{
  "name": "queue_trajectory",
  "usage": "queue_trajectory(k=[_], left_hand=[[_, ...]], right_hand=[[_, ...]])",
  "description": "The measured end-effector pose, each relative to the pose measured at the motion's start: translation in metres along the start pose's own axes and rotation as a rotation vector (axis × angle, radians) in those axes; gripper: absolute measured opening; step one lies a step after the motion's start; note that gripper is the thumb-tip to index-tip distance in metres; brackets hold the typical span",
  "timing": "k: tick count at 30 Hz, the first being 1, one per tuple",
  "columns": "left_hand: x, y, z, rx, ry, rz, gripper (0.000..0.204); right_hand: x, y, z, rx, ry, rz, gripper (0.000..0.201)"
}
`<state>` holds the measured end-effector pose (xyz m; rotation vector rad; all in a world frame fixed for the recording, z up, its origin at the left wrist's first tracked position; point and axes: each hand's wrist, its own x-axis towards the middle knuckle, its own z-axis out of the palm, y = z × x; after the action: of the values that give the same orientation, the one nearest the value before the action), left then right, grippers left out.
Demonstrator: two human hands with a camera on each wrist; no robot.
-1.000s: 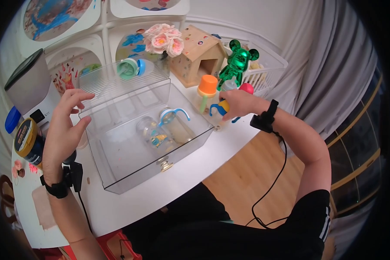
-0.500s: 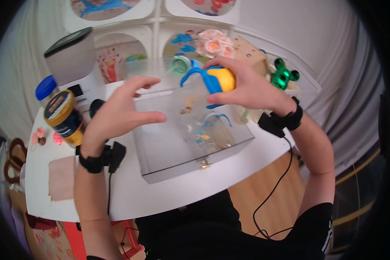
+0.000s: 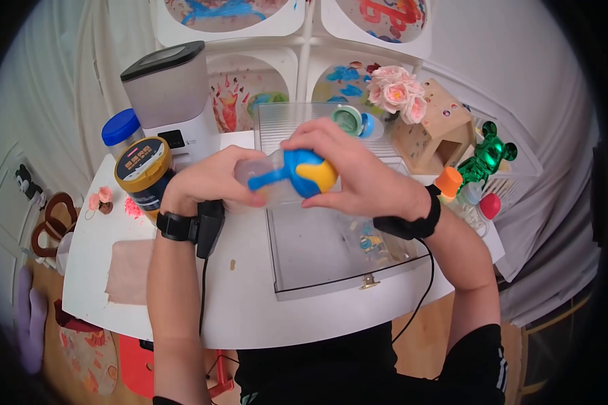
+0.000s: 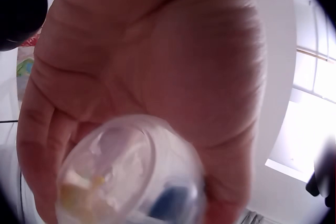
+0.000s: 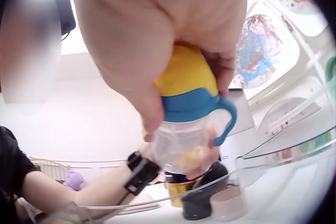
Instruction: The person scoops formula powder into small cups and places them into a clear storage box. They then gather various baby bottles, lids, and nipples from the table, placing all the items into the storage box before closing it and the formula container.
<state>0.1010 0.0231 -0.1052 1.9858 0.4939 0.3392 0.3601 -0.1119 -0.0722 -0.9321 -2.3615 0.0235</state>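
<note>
Sippy cup (image 3: 293, 167) is up near left side of clear bin (image 3: 304, 250). Right hand (image 3: 366, 174) grips blue-yellow lid (image 3: 315, 174); left hand (image 3: 206, 175), empty half a second ago, now holds transparent base (image 4: 128, 174) — one-handed carry turned two-handed hold, likely steadier.

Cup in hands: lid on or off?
On. The right wrist view shows the yellow-and-blue lid seated atop the clear cup, no gap visible.
</note>
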Motion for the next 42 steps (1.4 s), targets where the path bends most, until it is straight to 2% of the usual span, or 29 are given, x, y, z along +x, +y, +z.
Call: queue_trajectory(k=[3, 5, 7, 9, 10, 13, 16, 19, 22, 25, 26, 29, 33, 35, 36, 39, 40, 42], left_hand=[[-0.006, 0.013, 0.002, -0.006, -0.020, 0.027, 0.067], [-0.005, 0.017, 0.005, 0.036, 0.070, 0.020, 0.068], [-0.001, 0.017, 0.005, 0.059, 0.132, -0.009, 0.069], [0.005, 0.020, 0.015, 0.124, 0.246, 0.030, 0.074], [0.009, 0.021, 0.020, 0.157, 0.300, 0.050, 0.077], [0.015, 0.016, 0.033, 0.342, 0.400, 0.167, 0.088], [0.011, 0.019, 0.032, 0.286, 0.339, 0.158, 0.093], [0.007, 0.015, 0.027, 0.152, 0.249, 0.214, 0.093], [0.000, 0.014, 0.012, 0.012, 0.177, -0.035, 0.080], [0.001, 0.003, 0.001, -0.047, 0.179, -0.021, 0.063], [0.003, 0.001, 0.002, -0.001, 0.261, 0.001, 0.051], [0.004, 0.006, 0.003, 0.012, 0.297, -0.051, 0.054], [0.011, 0.005, 0.007, -0.028, 0.282, 0.011, 0.052], [0.015, 0.011, 0.019, -0.119, 0.320, 0.128, 0.052], [0.016, 0.013, 0.025, -0.164, 0.340, 0.186, 0.052], [0.016, 0.019, 0.035, -0.310, 0.310, 0.208, 0.042], [0.015, 0.020, 0.040, -0.319, 0.320, 0.214, 0.050], [0.013, 0.030, 0.051, -0.321, 0.311, 0.227, 0.057]], right_hand=[[-0.002, -0.011, 0.001, -0.044, -0.046, 0.001, 0.082], [-0.004, -0.007, -0.001, -0.004, 0.080, 0.011, 0.077], [-0.005, 0.002, -0.001, 0.102, 0.198, 0.216, 0.074], [0.002, 0.003, 0.000, 0.274, 0.308, 0.625, 0.078], [0.001, -0.003, -0.014, 0.378, 0.131, 0.779, 0.088], [-0.002, 0.006, -0.018, 0.662, 0.022, 0.954, 0.079], [-0.012, 0.013, -0.021, 0.500, 0.003, 0.765, 0.063], [-0.020, 0.005, -0.017, 0.252, 0.111, 0.294, 0.057], [-0.025, 0.004, -0.026, -0.193, 0.151, -0.020, 0.067], [-0.038, 0.003, -0.045, -0.443, 0.250, -0.077, 0.070], [-0.044, 0.004, -0.056, -0.472, 0.310, -0.095, 0.072], [-0.067, -0.001, -0.086, -0.529, 0.513, -0.006, 0.073], [-0.105, 0.009, -0.112, -0.521, 0.618, 0.274, 0.073], [-0.126, 0.021, -0.116, -0.507, 0.668, 0.401, 0.072], [-0.136, 0.026, -0.117, -0.519, 0.677, 0.450, 0.070], [-0.156, 0.036, -0.114, -0.542, 0.690, 0.487, 0.068], [-0.163, 0.038, -0.110, -0.649, 0.653, 0.520, 0.068], [-0.166, 0.038, -0.100, -0.641, 0.620, 0.598, 0.068]])
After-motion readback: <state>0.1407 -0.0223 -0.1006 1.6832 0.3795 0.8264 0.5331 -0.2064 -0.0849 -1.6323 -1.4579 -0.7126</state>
